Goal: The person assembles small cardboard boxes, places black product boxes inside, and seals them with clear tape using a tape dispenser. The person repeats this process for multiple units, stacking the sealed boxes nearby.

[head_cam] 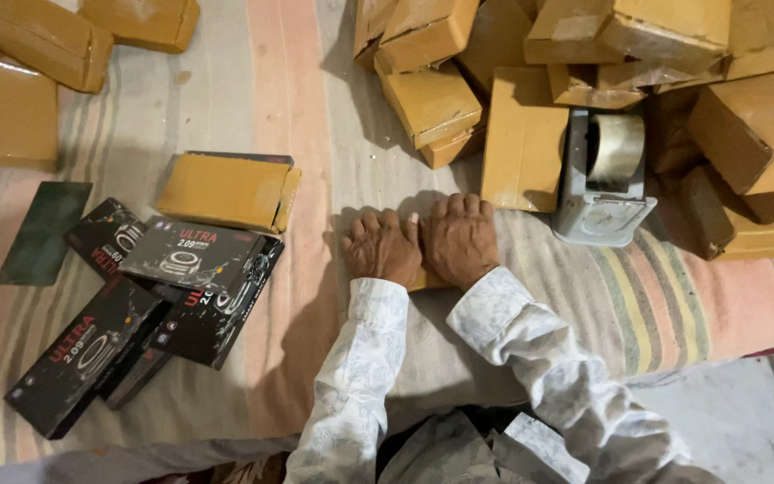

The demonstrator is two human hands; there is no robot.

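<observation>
Near the viewer, two patterned white sleeves lead to the left hand (382, 246) and right hand (460, 240), both laid flat, fingers together, pressing down on a tan parcel (426, 280) almost hidden beneath them on the striped cloth (656, 305). Wrapping appears partly done: black printed boxes (150, 300) lie unwrapped at left under one tan parcel, a grey tape dispenser (600, 179) stands right, and many wrapped tan parcels (584, 81) are heaped beyond.
</observation>
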